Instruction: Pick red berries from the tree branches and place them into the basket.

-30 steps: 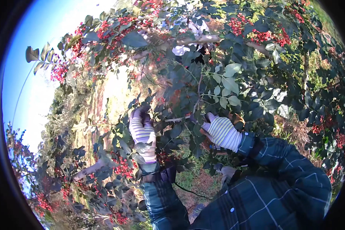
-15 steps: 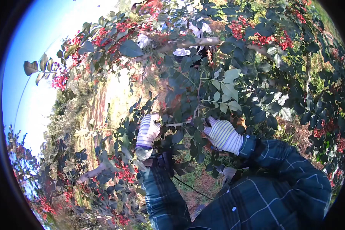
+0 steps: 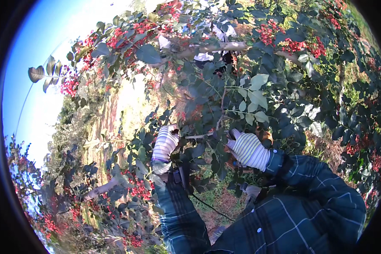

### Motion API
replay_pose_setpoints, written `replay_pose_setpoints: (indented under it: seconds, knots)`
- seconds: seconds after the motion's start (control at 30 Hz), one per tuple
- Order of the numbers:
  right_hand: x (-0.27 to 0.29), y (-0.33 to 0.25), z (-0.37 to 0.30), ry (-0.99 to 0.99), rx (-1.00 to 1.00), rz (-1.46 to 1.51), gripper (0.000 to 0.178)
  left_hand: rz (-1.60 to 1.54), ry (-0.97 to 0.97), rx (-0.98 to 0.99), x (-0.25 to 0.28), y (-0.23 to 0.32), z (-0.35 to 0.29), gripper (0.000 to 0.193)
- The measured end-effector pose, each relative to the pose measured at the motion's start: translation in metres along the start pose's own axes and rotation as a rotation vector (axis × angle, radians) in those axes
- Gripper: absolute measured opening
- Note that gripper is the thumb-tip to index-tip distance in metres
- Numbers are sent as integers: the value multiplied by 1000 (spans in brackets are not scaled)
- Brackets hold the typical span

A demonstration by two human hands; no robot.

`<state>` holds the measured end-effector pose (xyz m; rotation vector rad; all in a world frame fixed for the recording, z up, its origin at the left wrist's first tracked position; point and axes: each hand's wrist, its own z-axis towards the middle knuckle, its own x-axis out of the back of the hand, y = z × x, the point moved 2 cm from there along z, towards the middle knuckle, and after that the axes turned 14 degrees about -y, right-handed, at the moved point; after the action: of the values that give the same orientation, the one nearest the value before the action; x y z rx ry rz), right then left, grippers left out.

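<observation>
Both my hands wear white gloves with coloured stripes and reach into a leafy shrub. My left hand [image 3: 165, 145] is closed, its fingertips curled among dark leaves; what they hold is hidden. My right hand [image 3: 249, 150] is also closed, its fingers bent toward the left hand and partly behind leaves, so its hold cannot be made out. A thin pale branch [image 3: 197, 136] runs across the gap between the two hands. Green leaves [image 3: 219, 163] hang just beside the right fingers. Above the hands spreads a lighter green leafy sprig [image 3: 257, 98].
A thicker bare branch [image 3: 224, 46] crosses above the hands. Red berry clusters hang at upper left [image 3: 70, 87], upper right [image 3: 294, 44] and lower left [image 3: 139, 190]. Another stout branch [image 3: 101, 189] lies left of my left forearm. Someone in pale clothing is partly hidden behind the foliage.
The whole view has shifted slightly, so the foliage sits a little farther right. Both hands keep nearly the same place and closed shape.
</observation>
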<state>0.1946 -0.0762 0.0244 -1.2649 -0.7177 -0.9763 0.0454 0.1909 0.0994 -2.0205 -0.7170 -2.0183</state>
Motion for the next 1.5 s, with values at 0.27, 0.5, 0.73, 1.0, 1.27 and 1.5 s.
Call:
replay_pose_setpoints:
  seconds: [0.27, 0.5, 0.73, 1.0, 1.27, 1.5]
  knots:
    - [-1, -1, -2, 8, -22, -39, 40, -40, 77, -38, 10, 23, -9, 20]
    - [0, -2, -1, 28, -20, -40, 35, -369, 46, 71, 13, 27, -11, 13]
    - [-4, -2, -2, 47, -25, -60, 38, -1352, 514, 67, 24, 60, -36, 19]
    - [-8, 0, 1, 35, -42, -14, 42, -1025, 460, 130, 5, 86, -72, 14]
    - [-1, -7, -1, 140, -54, 36, 24, 210, 237, 400, -27, 64, -60, 20]
    - [-4, -7, -4, 91, -61, -19, 43, 803, 378, 284, -44, 39, -46, 21]
